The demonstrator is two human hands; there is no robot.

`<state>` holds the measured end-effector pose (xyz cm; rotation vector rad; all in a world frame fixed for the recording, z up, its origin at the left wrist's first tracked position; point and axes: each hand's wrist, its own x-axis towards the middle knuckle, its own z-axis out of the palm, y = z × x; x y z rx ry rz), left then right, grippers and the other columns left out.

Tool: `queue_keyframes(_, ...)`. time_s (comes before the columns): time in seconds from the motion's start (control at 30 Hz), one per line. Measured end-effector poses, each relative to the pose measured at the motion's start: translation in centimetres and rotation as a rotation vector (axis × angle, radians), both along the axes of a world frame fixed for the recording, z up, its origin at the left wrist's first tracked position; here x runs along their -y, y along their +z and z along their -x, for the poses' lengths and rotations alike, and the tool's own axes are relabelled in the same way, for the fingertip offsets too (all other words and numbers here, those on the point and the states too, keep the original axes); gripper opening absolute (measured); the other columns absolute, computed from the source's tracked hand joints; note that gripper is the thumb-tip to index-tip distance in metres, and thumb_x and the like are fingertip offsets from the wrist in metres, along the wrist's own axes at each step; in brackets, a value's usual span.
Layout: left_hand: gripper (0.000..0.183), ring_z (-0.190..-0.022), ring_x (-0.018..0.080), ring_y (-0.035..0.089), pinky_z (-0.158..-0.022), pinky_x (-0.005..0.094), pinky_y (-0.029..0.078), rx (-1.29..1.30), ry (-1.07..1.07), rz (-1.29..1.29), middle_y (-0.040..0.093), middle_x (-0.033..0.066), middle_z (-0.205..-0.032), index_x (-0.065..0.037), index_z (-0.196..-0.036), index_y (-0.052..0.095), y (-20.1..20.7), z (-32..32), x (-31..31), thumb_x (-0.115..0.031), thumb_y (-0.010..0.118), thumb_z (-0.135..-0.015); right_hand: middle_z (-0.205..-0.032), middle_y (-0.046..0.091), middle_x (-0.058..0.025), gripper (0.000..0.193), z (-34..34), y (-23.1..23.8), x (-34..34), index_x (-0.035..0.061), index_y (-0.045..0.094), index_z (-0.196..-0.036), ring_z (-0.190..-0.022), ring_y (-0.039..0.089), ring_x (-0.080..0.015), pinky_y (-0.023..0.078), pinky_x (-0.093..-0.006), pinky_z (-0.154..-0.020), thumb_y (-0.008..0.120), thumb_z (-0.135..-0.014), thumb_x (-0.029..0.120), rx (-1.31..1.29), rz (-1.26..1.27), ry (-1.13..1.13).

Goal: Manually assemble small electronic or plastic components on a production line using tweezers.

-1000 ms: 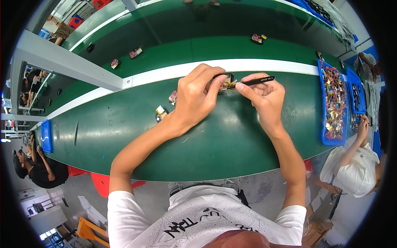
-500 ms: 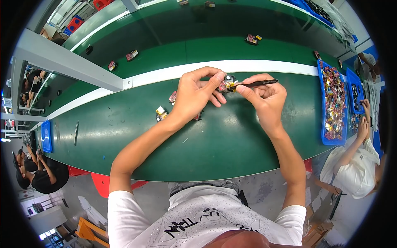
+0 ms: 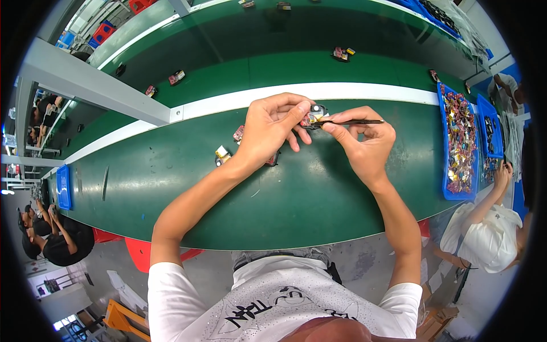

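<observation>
Between the thumb and fingers of my left hand (image 3: pixel 272 126) is a small electronic module (image 3: pixel 313 115), red and black with a silvery-yellow part and a round dark piece at its top. My right hand (image 3: pixel 364 139) pinches black tweezers (image 3: pixel 356 121), which lie almost level. Their tip meets the lower right side of the module; the exact contact is too small to tell. Close to my left forearm, a module with a yellow-white part (image 3: pixel 222 155) rests on the green table (image 3: pixel 307 199). More red modules (image 3: pixel 239 134) lie there, partly hidden behind my left hand and wrist.
Beyond a white rail (image 3: pixel 228 102), a green conveyor (image 3: pixel 250 71) carries several scattered modules (image 3: pixel 341 54). At right stands a blue tray (image 3: pixel 459 194) full of small parts. A thin metal tool (image 3: pixel 105 182) and a blue bin (image 3: pixel 64 188) are at left. Co-workers sit at both sides.
My right hand has dipped slightly, turning the tweezers from a slant to nearly level. The modules on the conveyor have shifted a little left. The right co-worker's raised hand has come down.
</observation>
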<state>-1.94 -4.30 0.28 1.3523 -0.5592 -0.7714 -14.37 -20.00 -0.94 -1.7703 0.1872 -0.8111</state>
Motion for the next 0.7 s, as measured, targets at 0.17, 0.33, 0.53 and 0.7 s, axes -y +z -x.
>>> queue_keyframes(0.17, 0.028, -0.065, 0.0163, 0.071, -0.047, 0.0245, 0.052, 0.022, -0.007, 0.011, 0.072, 0.0137, -0.092, 0.006, -0.116, 0.067, 0.11, -0.09, -0.07, -0.018, 0.062, -0.103, -0.086, 0.075, -0.0039, 0.011, -0.02, 0.02, -0.01, -0.0016, 0.076, -0.085, -0.049, 0.04, 0.0002, 0.027, -0.0198, -0.046, 0.085, -0.077, -0.002, 0.004, 0.012, -0.003)
queue_keyframes(0.33, 0.026, -0.063, 0.0164, 0.07, -0.046, 0.0248, 0.052, 0.038, -0.008, -0.009, 0.071, 0.0134, -0.092, 0.006, -0.116, 0.069, 0.13, -0.15, -0.16, -0.016, 0.064, -0.102, -0.086, 0.075, -0.0036, 0.012, 0.1, -0.09, 0.19, -0.0015, 0.076, -0.085, -0.049, 0.039, 0.0, 0.027, -0.0202, -0.046, 0.085, -0.077, -0.001, -0.013, 0.044, 0.005)
queue_keyframes(0.53, 0.024, -0.062, 0.0162, 0.069, -0.046, 0.0253, 0.052, 0.037, -0.011, -0.059, 0.071, 0.0124, -0.087, 0.006, -0.112, 0.07, -0.03, -0.22, -0.29, -0.014, 0.065, -0.101, -0.087, 0.075, -0.0042, 0.012, 0.1, 0.08, 0.12, -0.0018, 0.076, -0.085, -0.049, 0.04, -0.0005, 0.028, -0.0203, -0.046, 0.085, -0.077, -0.001, -0.051, -0.007, 0.044)
queue_keyframes(0.7, 0.024, -0.06, 0.016, 0.069, -0.047, 0.0251, 0.052, 0.037, 0.036, -0.057, 0.071, 0.0128, -0.084, 0.008, -0.111, 0.07, 0.11, -0.18, -0.08, -0.012, 0.064, -0.101, -0.089, 0.075, -0.0057, 0.014, 0.09, 0.03, -0.04, -0.0022, 0.076, -0.086, -0.048, 0.041, -0.0011, 0.03, -0.0204, -0.046, 0.085, -0.076, -0.001, -0.021, 0.054, 0.021)
